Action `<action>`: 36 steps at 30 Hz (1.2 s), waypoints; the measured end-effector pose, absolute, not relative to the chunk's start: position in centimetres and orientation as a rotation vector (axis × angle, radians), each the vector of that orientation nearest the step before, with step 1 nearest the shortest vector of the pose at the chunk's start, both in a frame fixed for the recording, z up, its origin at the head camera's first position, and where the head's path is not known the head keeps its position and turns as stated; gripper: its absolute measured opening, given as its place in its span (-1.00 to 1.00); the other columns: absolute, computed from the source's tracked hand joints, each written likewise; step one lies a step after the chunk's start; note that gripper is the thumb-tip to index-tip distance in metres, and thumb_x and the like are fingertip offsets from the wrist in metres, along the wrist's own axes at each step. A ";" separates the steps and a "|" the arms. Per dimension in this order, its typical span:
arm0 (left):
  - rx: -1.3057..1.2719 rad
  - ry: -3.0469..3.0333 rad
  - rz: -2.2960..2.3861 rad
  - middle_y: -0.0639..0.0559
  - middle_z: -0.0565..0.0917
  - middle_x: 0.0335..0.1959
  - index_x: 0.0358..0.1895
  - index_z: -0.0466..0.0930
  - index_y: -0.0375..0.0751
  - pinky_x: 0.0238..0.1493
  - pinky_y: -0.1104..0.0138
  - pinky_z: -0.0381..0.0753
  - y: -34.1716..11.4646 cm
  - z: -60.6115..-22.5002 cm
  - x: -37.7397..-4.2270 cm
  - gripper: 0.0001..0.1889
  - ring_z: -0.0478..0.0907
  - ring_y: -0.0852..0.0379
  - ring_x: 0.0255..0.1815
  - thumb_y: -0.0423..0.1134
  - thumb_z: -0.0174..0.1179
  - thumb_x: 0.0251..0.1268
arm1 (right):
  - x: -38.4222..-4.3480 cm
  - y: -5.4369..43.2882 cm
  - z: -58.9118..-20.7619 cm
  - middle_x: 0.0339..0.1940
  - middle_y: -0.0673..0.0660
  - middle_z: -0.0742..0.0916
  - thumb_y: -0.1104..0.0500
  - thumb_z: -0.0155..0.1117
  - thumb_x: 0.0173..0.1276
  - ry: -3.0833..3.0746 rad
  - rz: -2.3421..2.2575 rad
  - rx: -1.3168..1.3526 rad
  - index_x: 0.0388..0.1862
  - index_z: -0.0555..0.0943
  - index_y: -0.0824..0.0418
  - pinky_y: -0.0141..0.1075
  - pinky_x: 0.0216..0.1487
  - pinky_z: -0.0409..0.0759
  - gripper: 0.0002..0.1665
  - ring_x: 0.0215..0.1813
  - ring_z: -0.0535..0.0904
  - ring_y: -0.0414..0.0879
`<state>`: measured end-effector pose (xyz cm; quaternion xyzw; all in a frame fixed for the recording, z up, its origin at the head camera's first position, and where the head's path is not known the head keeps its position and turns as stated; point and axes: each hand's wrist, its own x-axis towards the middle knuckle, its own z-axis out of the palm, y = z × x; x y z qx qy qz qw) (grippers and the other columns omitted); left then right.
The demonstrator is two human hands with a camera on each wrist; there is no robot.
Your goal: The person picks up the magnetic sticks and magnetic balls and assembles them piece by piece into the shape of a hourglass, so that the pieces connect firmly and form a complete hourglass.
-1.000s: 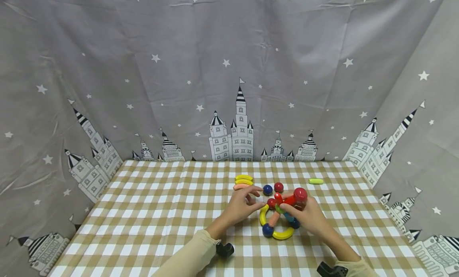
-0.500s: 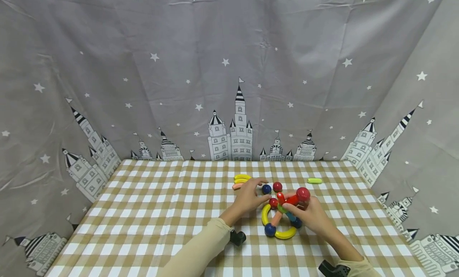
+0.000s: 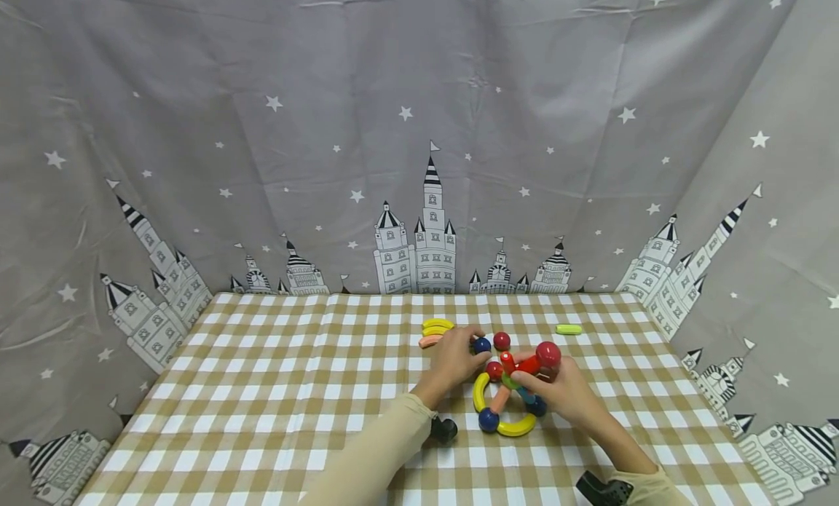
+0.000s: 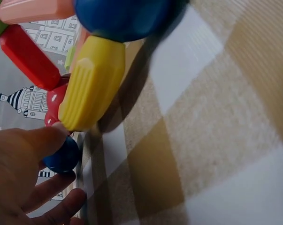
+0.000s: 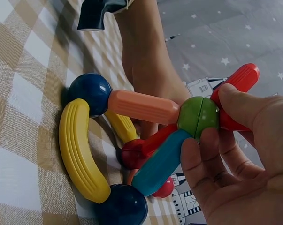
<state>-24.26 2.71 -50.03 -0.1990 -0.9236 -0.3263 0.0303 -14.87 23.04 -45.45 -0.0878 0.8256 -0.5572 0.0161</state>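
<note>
Seven balls show in the head view: three blue, three red and one green. Five belong to the structure (image 3: 500, 399), right of centre in the lower half: two blue balls (image 5: 90, 93) and a red ball (image 3: 494, 370) low down, the green ball (image 5: 198, 117) above them, and another red ball (image 3: 548, 354) at the end of a rod. You can count three red rods (image 3: 507, 362), one salmon rod (image 5: 144, 107), one teal rod (image 5: 161, 161) and two yellow arcs (image 3: 517, 426) in it. Your right hand (image 3: 569, 389) has its thumb and fingertips clamped at the green ball and the red rods beside it. Your left hand (image 3: 451, 364), apart from the right, pinches the loose blue ball (image 4: 63, 155) between thumb and fingers, near the middle of the frame; one loose red ball (image 3: 501, 341) sits just right of it. Two yellow pieces (image 3: 438, 323) and one salmon piece (image 3: 429, 341) are grouped left of these, and one lime rod (image 3: 568, 329) lies on the table (image 3: 295, 389) farther right. Your left fingers partly cover the loose blue ball, and your right thumb hides part of a red rod. A sliver of orange behind the teal rod in the right wrist view is too covered to make out. Both sleeves (image 3: 373, 455) are cut off by the bottom edge.
</note>
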 end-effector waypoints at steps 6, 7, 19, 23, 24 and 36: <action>-0.542 -2.866 -0.955 -0.01 0.75 -0.06 0.05 0.73 -0.12 -0.03 0.24 0.66 3.0 -50.0 -24.1 -0.63 0.63 0.10 -0.13 -0.09 0.50 0.23 | -14.8 23.0 -45.4 -0.05 0.17 0.79 0.07 0.48 0.36 2.566 -1.734 -0.274 0.11 0.66 0.28 -0.29 -0.13 0.70 -0.55 -0.25 0.69 0.00; -0.541 -2.867 -0.930 -0.01 0.76 -0.08 0.04 0.73 -0.12 -0.06 0.24 0.66 3.0 -50.0 -24.1 -0.64 0.63 0.10 -0.15 -0.08 0.50 0.23 | -14.8 23.0 -45.3 -0.05 0.17 0.79 0.07 0.48 0.36 2.566 -1.734 -0.285 0.11 0.67 0.28 -0.29 -0.14 0.71 -0.56 -0.26 0.69 0.00; -0.565 -2.811 -0.948 0.03 0.74 -0.23 -0.07 0.75 -0.13 -0.21 0.29 0.60 2.6 -49.8 -23.9 -0.69 0.60 0.13 -0.27 -0.08 0.52 0.19 | -14.6 22.9 -45.2 -0.04 0.19 0.80 0.12 0.47 0.37 2.576 -1.724 -0.289 0.11 0.67 0.30 -0.32 -0.16 0.70 -0.59 -0.26 0.69 -0.02; -0.553 -2.761 -1.121 0.05 0.76 -0.17 -0.02 0.76 -0.15 -0.13 0.30 0.59 2.1 -49.5 -23.7 -0.66 0.64 0.11 -0.18 -0.10 0.52 0.18 | -14.6 23.0 -45.2 -0.05 0.19 0.79 0.11 0.47 0.37 2.574 -1.725 -0.324 0.09 0.67 0.30 -0.29 -0.18 0.71 -0.59 -0.27 0.69 -0.01; -0.557 -2.750 -1.160 0.05 0.77 -0.16 -0.01 0.76 -0.15 -0.15 0.30 0.59 2.0 -49.3 -23.6 -0.65 0.64 0.10 -0.21 -0.10 0.52 0.19 | -14.6 23.0 -45.2 -0.05 0.19 0.79 0.10 0.47 0.37 2.573 -1.726 -0.328 0.09 0.68 0.29 -0.28 -0.19 0.71 -0.59 -0.27 0.69 0.00; -0.716 -2.487 -1.542 0.12 0.80 -0.24 -0.05 0.77 -0.11 -0.33 0.41 0.53 0.8 -45.9 -22.1 -0.74 0.54 0.28 -0.40 -0.08 0.44 0.30 | -14.7 23.0 -45.5 -0.10 0.14 0.80 0.08 0.49 0.35 2.606 -1.729 -0.307 0.08 0.68 0.24 -0.28 -0.16 0.71 -0.60 -0.30 0.69 -0.01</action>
